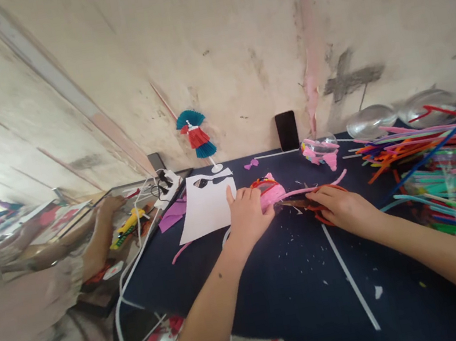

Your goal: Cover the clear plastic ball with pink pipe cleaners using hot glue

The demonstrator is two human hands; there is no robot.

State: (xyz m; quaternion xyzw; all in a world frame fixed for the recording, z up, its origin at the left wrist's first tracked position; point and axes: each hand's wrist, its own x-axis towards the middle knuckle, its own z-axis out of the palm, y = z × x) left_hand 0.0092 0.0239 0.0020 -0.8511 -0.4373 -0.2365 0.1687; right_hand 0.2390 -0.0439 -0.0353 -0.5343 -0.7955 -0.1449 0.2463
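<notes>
My left hand (247, 211) is closed on a pink fuzzy craft piece (275, 191) above the dark blue tabletop. In my right hand (343, 208) is a pair of scissors with orange handles (321, 217); its blades (296, 203) point left at the pink piece. A pink pipe cleaner (338, 177) stretches from the piece past the blades. Whether the blades touch either one I cannot tell. Something red and black (262, 182) lies just behind my left fingers, partly hidden. Small pale clippings are scattered below the scissors.
White paper (204, 213) with cut-outs lies left of my hands. Bundled pipe cleaners (455, 183) fill the right side. A phone (287, 130), a fan-shaped paper figure (198, 137) and a pink figure (321, 153) stand behind. A co-worker's arm (100, 234) is at left, near a white cable (133, 269).
</notes>
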